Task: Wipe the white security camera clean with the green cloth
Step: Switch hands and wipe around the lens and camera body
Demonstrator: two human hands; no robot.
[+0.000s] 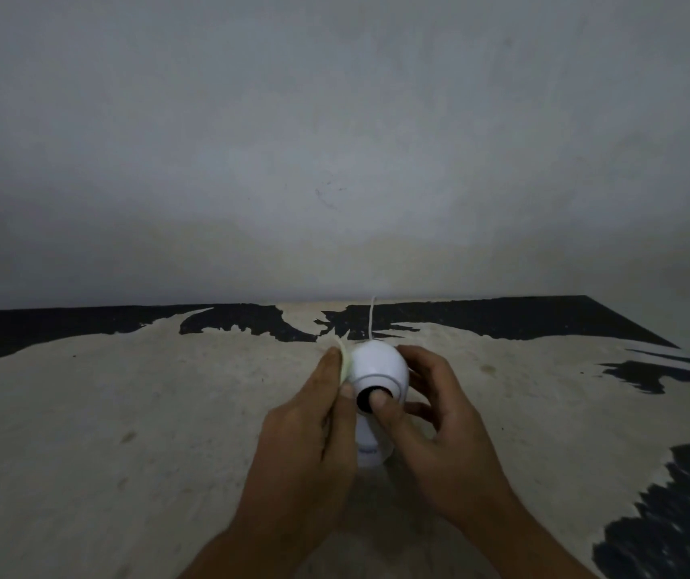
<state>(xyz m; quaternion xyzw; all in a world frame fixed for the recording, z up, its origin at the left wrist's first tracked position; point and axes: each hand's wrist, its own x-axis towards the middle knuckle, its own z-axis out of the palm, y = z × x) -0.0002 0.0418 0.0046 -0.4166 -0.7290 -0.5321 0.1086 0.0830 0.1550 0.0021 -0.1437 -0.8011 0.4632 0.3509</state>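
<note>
The white security camera [376,363] stands upright on a worn table, its round head tilted toward me with the dark lens facing me. My left hand [309,436] presses the pale green cloth [344,358] against the left side of the camera's head; only a thin edge of cloth shows above my fingers. My right hand [439,415] wraps the right side of the head, and its thumb lies across the lens. A white cable [372,317] runs from behind the camera up to the wall.
The table [125,411] has a beige surface with torn black patches at the back and right. A plain grey wall [334,140] rises right behind its far edge. The scene is dim.
</note>
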